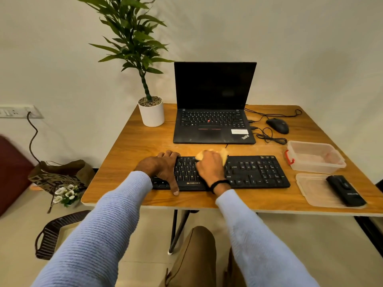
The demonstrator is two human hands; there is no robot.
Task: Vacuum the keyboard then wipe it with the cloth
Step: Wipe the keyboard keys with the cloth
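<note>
A black keyboard (257,172) lies near the front edge of the wooden table (128,150). My right hand (210,168) grips a yellow cloth (223,155) bunched under it and holds it against the keyboard's upper middle keys. My left hand (163,168) grips the keyboard's left end, fingers curled over the far edge and thumb on the near edge. The black handheld vacuum (345,190) rests on a clear lid at the right.
Behind the keyboard stand an open laptop (213,112), a potted plant (151,110) and a wired mouse (277,125) with loose cables. A clear plastic box (315,157) and its lid (315,193) sit at the right. A bag and flowers lie on the floor left.
</note>
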